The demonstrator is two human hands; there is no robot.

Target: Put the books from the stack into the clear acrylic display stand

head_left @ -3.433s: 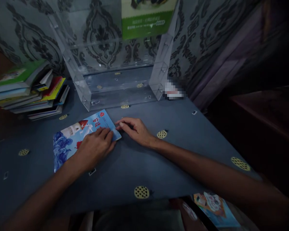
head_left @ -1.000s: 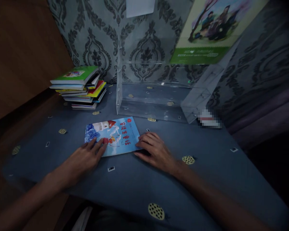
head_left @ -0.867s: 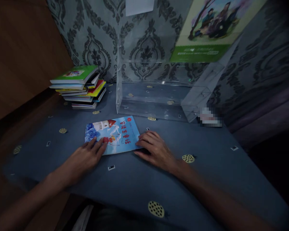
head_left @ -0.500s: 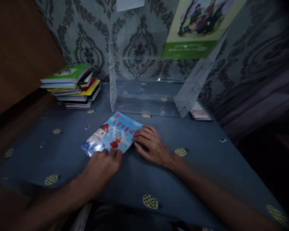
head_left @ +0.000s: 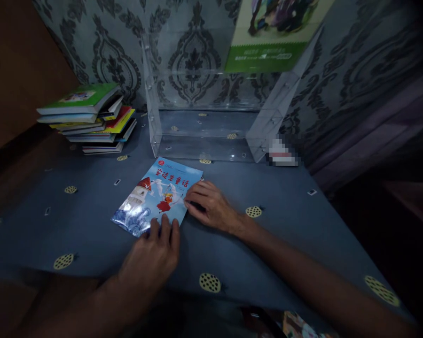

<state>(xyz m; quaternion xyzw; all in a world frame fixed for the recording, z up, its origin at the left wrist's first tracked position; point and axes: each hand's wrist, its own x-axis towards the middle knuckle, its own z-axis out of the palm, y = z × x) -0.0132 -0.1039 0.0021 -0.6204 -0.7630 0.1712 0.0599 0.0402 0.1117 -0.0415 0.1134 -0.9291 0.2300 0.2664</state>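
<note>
A thin blue picture book [head_left: 162, 190] with red lettering lies on the cloth-covered table, its glossy cover facing up and turned at a slant. My left hand [head_left: 157, 251] rests at its near edge, fingers stretched out onto the cover and apart; the thumb is hidden. At the book's right edge is my right hand [head_left: 211, 206], its fingers curved and the thumb and index tips brought together on that edge.
A stack of books [head_left: 91, 119] stands at the back left. Behind the picture book is a clear acrylic rack [head_left: 204, 148], with a green-bottomed book [head_left: 261, 56] high on it. A blurred-out white item [head_left: 284, 152] sits right of the rack. The patterned tablecloth [head_left: 102, 234] covers the table.
My left fingers have uncurled from a bent grip and now extend over the cover. My right hand stays at the book's right edge. The whole view has shifted slightly.
</note>
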